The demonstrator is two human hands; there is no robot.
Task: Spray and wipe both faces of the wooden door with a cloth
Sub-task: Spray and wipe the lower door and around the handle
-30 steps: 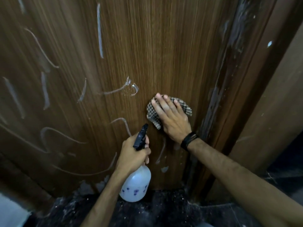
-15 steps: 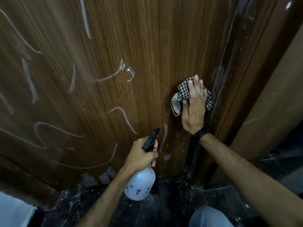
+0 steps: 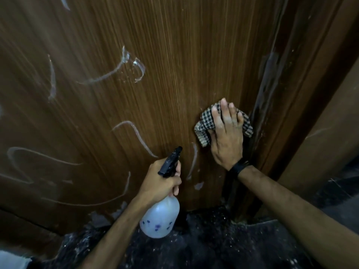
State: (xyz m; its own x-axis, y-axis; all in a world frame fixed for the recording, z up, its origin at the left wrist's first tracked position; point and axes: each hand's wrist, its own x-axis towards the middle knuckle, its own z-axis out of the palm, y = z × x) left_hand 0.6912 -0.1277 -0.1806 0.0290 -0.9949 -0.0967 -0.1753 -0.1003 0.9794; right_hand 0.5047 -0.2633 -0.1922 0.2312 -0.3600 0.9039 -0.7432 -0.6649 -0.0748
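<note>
The brown wooden door [image 3: 174, 65] fills the view, its face streaked with curved white marks. My right hand [image 3: 227, 136] presses a black-and-white checked cloth [image 3: 204, 129] flat against the door, low down and close to its right edge; the fingers lie straight and point up. My left hand [image 3: 159, 183] grips the neck of a white spray bottle [image 3: 160, 220] with a black nozzle aimed at the door, just left of and below the cloth. Most of the cloth is hidden under my palm.
A dark door frame [image 3: 272, 94] runs along the right of the door, with a brown wall [image 3: 326, 142] beyond it. The dark floor [image 3: 204, 239] below is speckled with white dust. Something pale [image 3: 11, 261] shows at the bottom left corner.
My right hand slid the cloth rightward from mid-door to the door's right edge, then a little lower. The left hand and bottle stayed about where they were.
</note>
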